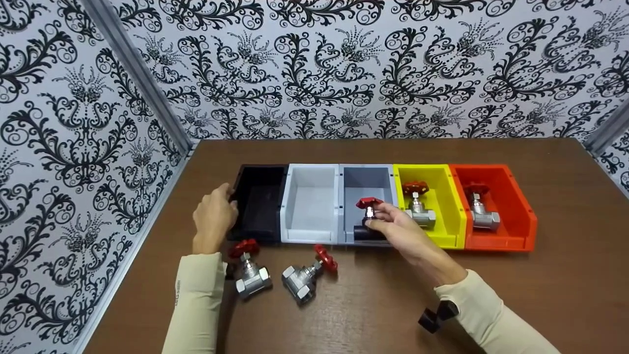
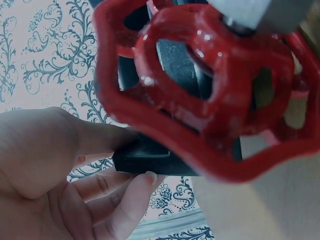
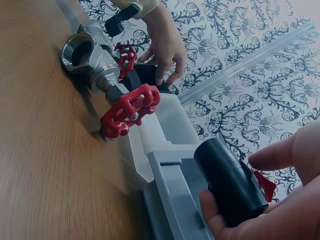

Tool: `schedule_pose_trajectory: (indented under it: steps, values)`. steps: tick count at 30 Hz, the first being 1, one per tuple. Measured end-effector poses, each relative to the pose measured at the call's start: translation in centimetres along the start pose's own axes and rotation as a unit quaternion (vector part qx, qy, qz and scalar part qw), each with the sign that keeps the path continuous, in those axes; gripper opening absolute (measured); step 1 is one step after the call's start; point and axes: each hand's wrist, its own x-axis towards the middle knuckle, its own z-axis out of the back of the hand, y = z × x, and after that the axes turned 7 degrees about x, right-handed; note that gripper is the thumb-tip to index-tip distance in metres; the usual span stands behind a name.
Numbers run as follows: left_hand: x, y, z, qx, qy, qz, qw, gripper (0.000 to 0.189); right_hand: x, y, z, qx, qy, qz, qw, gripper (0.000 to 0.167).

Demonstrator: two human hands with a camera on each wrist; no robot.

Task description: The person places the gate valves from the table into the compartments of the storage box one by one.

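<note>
My right hand (image 1: 408,233) holds a valve with a red handwheel (image 1: 368,202) and a black tubular body (image 3: 231,182) over the front of the grey bin (image 1: 366,177). Thumb and fingers lie on either side of that black body in the right wrist view. At the far left, my left hand (image 1: 214,216) grips the side wall of the black bin (image 1: 260,206), thumb and fingertips at its edge (image 2: 150,157). Two silver valves with red handwheels lie on the table before the bins: one (image 1: 253,278) beside my left sleeve, the other (image 1: 302,280) to its right.
The bins stand side by side in a row. A white bin (image 1: 312,196) sits between black and grey. The yellow bin (image 1: 444,216) and the orange bin (image 1: 516,216) each hold a silver valve with a red handwheel. Patterned walls (image 1: 344,73) rise behind and left of the brown table (image 1: 373,309).
</note>
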Motion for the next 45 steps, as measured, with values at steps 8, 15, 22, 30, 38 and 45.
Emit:
schedule_pose_trajectory:
  steps: [8, 15, 22, 30, 38, 45]
  values:
    - [0.1, 0.0, 0.0, -0.003, 0.0, 0.001, 1.0, 0.023, 0.5, 0.1, -0.5, 0.012, -0.005, -0.009, 0.9999, 0.053]
    - [0.1, 0.0, 0.1, 0.0, 0.001, -0.002, 1.0, 0.024, 0.9, 0.1, -0.7, 0.002, -0.007, -0.004, 1.0, 0.054]
    - [0.0, 0.0, 0.1, 0.001, -0.004, -0.007, 1.0, 0.024, 1.2, 0.3, -0.9, -0.003, -0.012, -0.001, 0.9999, 0.053]
    - [0.0, 0.0, 0.1, 0.003, -0.001, -0.001, 1.0, 0.023, 1.9, 0.3, -1.0, 0.002, -0.019, -0.01, 0.9998, 0.053]
    - [0.1, 0.1, 0.0, 0.005, 0.001, 0.002, 1.0, 0.024, 2.5, 0.2, -1.2, 0.006, -0.02, -0.006, 0.9998, 0.05]
    - [0.0, 0.1, 0.0, 0.004, 0.0, 0.002, 1.0, 0.024, 3.0, 0.0, -1.3, 0.005, -0.022, 0.006, 0.9997, 0.045]
